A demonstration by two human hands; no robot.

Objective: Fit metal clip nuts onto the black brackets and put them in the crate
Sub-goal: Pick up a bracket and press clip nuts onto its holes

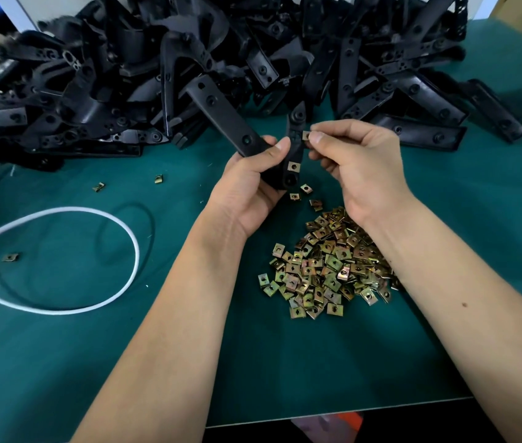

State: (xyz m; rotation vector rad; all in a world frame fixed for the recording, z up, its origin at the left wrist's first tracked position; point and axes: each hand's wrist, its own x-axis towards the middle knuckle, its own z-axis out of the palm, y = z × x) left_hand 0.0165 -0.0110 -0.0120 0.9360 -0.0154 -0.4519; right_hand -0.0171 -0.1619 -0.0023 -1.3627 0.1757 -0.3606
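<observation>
My left hand [250, 183] grips a black bracket [221, 113] above the green mat, with one arm pointing up-left and a narrower arm upright at the centre. One brass-coloured clip nut [293, 166] sits fitted on the lower part of that bracket. My right hand [355, 161] pinches another clip nut [306, 135] between thumb and forefinger, pressed against the edge of the upright arm. A heap of loose clip nuts [323, 266] lies on the mat below my hands. No crate is in view.
A big pile of black brackets [189, 59] fills the back of the table. A white cable [93, 215] and a thin black loop [125, 225] lie at the left. Stray clip nuts [98, 187] dot the mat. The table's front edge [349, 414] is near me.
</observation>
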